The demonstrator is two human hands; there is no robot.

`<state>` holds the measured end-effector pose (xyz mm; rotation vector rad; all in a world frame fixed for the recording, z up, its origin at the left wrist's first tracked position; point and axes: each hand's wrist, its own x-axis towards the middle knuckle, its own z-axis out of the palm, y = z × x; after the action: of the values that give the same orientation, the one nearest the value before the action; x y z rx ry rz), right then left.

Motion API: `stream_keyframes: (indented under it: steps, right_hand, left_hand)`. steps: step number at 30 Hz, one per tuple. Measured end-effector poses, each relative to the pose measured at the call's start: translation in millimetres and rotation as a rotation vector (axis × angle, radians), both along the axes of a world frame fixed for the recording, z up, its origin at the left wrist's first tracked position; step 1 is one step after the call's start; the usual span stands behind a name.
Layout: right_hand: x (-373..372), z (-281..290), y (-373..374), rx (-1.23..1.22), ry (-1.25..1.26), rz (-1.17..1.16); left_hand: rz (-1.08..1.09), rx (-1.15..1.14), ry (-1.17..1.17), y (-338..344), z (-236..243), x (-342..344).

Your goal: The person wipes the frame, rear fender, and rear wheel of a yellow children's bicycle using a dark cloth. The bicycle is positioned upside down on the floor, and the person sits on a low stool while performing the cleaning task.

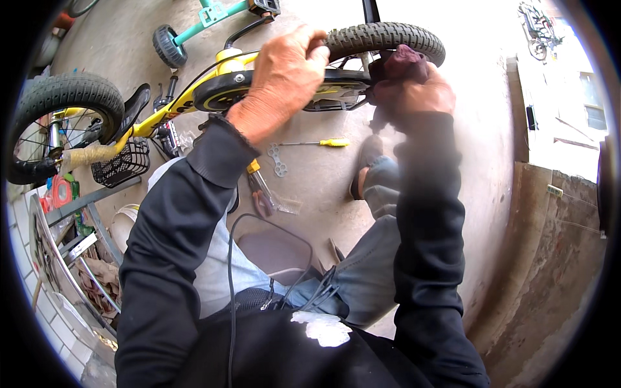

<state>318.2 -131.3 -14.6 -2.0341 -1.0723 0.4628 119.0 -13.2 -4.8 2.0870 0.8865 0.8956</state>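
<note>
A small yellow bicycle (154, 121) lies upside down across the floor before me. My left hand (284, 81) is closed at the near-left edge of its rear tyre (381, 33), fingers curled against the tread. In my right hand (424, 94), slightly blurred, a dark red cloth (404, 64) is bunched up and pressed to the right part of that wheel. The black chain guard (223, 92) runs beneath my left hand. Off to the left rises the front wheel (97, 97), beside a black wire basket (123, 163).
Between my feet and the bicycle lie a yellow-handled screwdriver (333, 143), a flat metal spanner (277, 160) and pliers (262, 197). A teal frame with a small black wheel (170, 46) stands beyond. A metal rack (97, 194) is at left, a worn wall (559, 239) at right.
</note>
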Motion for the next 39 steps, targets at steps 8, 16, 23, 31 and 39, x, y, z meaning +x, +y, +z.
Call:
stream_keyframes:
  steps: [8, 16, 23, 31, 39]
  right_hand:
    - [-16.8, 8.9, 28.0, -0.372, -0.484, -0.186]
    - [-40.6, -10.2, 10.5, -0.151, -0.632, 0.029]
    - [-30.5, 1.3, 12.6, -0.178, -0.535, -0.074]
    - [-31.1, 0.4, 20.0, -0.08, -0.172, -0.08]
    - [-40.1, 1.6, 34.8, -0.248, -0.395, 0.148]
  left_hand:
    - [-0.105, 0.114, 0.316, 19.4, -12.0, -3.0]
    - [0.012, 0.17, 0.286, 17.9, -19.1, 11.2]
    - [-0.049, 0.224, 0.108, 20.4, -10.1, 21.5]
    - [-0.083, 0.129, -0.025, 17.6, -11.6, 25.4]
    - [-0.136, -0.204, -0.063, 20.9, -5.9, 16.4]
